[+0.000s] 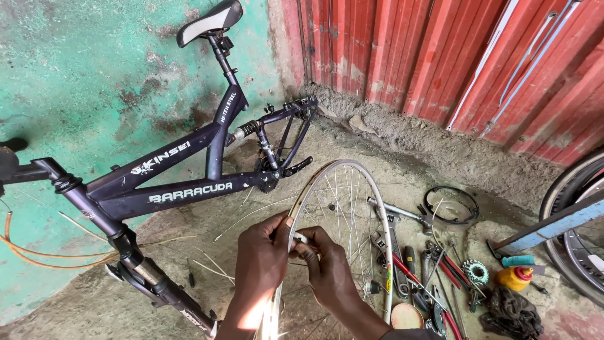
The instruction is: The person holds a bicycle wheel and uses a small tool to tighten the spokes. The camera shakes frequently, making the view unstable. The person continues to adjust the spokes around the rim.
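Note:
A silver spoked bicycle wheel rim [371, 189] without a tyre stands upright in front of me. My left hand [261, 258] grips the near part of the rim. My right hand [327, 267] pinches a small silver piece [300, 238] at the rim's inner edge, right beside the left thumb. The two hands touch each other there. A dark purple bicycle frame [182, 182] without wheels leans against the green wall to the left, its black and white saddle [211, 22] at the top.
Wrenches, pliers and other tools [415, 264] lie on the dirt floor to the right, with a toothed sprocket [476, 272], a yellow bottle [514, 277] and a black ring [451, 205]. Red corrugated sheeting [440, 56] backs the scene. Another wheel [576, 245] stands at far right.

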